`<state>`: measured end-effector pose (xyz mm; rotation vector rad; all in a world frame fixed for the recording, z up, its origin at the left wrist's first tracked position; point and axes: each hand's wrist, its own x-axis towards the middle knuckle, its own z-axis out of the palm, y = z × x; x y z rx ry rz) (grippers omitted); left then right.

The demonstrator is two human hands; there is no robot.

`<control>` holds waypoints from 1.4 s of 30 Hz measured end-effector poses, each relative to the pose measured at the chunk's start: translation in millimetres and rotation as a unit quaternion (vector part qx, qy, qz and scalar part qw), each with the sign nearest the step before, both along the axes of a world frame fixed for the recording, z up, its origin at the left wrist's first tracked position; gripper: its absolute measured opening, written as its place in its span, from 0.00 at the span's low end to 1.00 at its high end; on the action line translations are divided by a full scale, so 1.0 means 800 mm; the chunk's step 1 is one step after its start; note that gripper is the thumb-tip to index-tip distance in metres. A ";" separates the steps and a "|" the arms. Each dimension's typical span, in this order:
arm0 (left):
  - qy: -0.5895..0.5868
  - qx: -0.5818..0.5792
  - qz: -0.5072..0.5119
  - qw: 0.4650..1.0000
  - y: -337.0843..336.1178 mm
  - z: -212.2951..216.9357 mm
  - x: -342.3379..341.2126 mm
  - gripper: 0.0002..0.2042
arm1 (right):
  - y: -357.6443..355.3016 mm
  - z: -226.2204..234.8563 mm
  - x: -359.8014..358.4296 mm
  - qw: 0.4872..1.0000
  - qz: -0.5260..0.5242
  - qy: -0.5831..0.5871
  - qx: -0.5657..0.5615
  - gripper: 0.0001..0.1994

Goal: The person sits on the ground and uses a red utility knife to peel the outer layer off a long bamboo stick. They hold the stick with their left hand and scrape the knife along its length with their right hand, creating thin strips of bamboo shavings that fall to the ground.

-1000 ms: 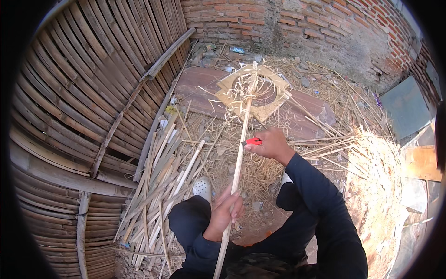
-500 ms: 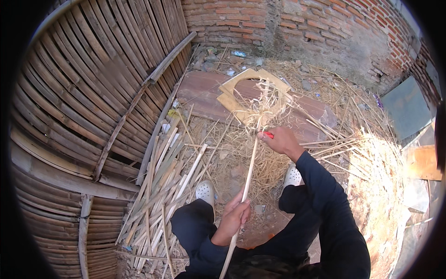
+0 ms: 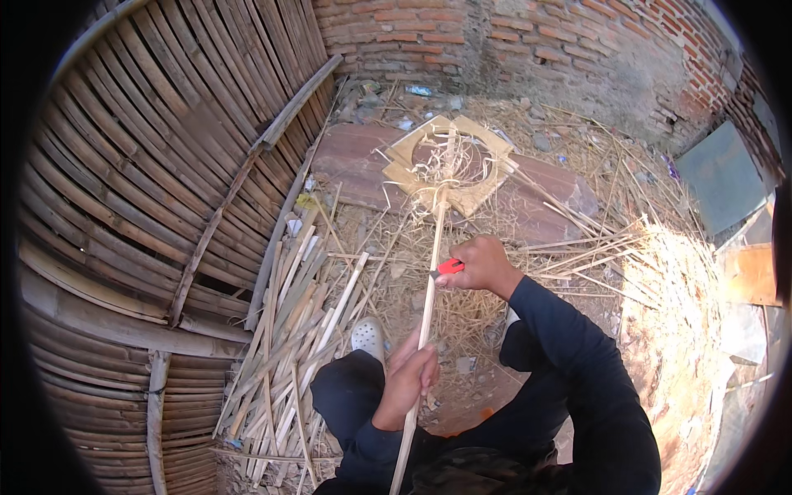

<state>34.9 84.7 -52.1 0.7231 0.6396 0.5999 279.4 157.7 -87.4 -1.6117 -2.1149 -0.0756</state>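
A long pale bamboo strip point(image 3: 428, 312) runs from below my body up to a wooden frame with a round opening point(image 3: 403, 148). My left hand point(image 3: 406, 379) is wrapped round the strip's lower part. In my right hand point(image 3: 478, 266) is a red-handled utility knife point(image 3: 448, 267), its front end against the strip about midway along. Fingers cover part of the knife, and its blade cannot be made out. Curled shavings point(image 3: 445, 169) lie over the frame and round the strip's far end.
Cut bamboo strips point(image 3: 285, 330) lie in a heap on the left, beside a bamboo slat wall point(image 3: 165, 165). Behind the reddish board point(image 3: 346, 157) under the frame rises a brick wall point(image 3: 577, 74). A grey-green panel point(image 3: 722, 181) leans at the right.
My right hand has drawn the knife down the strip toward my left hand. The strip's far end has shifted slightly left, while my left hand keeps its grip.
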 end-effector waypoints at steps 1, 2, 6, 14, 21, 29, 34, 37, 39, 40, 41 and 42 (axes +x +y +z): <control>0.004 0.002 0.001 1.000 -0.002 0.001 0.000 0.24 | 0.000 0.002 0.001 1.000 -0.002 -0.001 0.001 0.32; 0.007 0.008 -0.001 1.000 -0.005 0.003 0.001 0.24 | 0.003 0.007 0.005 0.999 -0.045 -0.002 0.004 0.32; 0.011 0.030 -0.028 0.999 -0.016 -0.001 0.001 0.26 | 0.018 0.017 0.040 0.989 -0.147 0.015 -0.020 0.32; 0.012 0.051 -0.079 0.996 -0.032 0.001 0.009 0.27 | 0.041 0.013 0.109 0.963 -0.267 0.034 -0.006 0.34; -0.043 -0.023 -0.055 0.997 -0.014 0.004 0.006 0.24 | 0.033 0.021 0.073 0.915 -0.219 0.296 -0.166 0.36; 0.052 0.031 -0.076 0.995 -0.009 0.015 0.021 0.15 | -0.009 0.041 0.018 0.816 -0.003 0.544 -0.194 0.20; 0.149 0.133 -0.086 0.976 0.028 0.025 0.057 0.10 | -0.015 0.047 0.009 0.813 -0.019 0.556 -0.171 0.21; 0.183 0.219 -0.080 0.955 0.059 0.029 0.081 0.07 | -0.008 0.042 0.028 0.890 -0.066 0.439 -0.105 0.24; 0.191 0.242 -0.075 0.948 0.075 0.037 0.081 0.07 | -0.017 0.064 0.026 0.954 -0.122 0.256 -0.101 0.27; 0.190 0.255 -0.075 0.945 0.081 0.039 0.084 0.07 | -0.020 0.069 0.025 0.962 -0.126 0.227 -0.087 0.27; 0.199 0.256 -0.068 0.943 0.084 0.043 0.086 0.07 | -0.024 0.071 0.021 0.969 -0.131 0.199 -0.074 0.28; 0.200 0.264 -0.064 0.941 0.086 0.046 0.087 0.07 | -0.025 0.071 0.019 0.974 -0.134 0.170 -0.060 0.29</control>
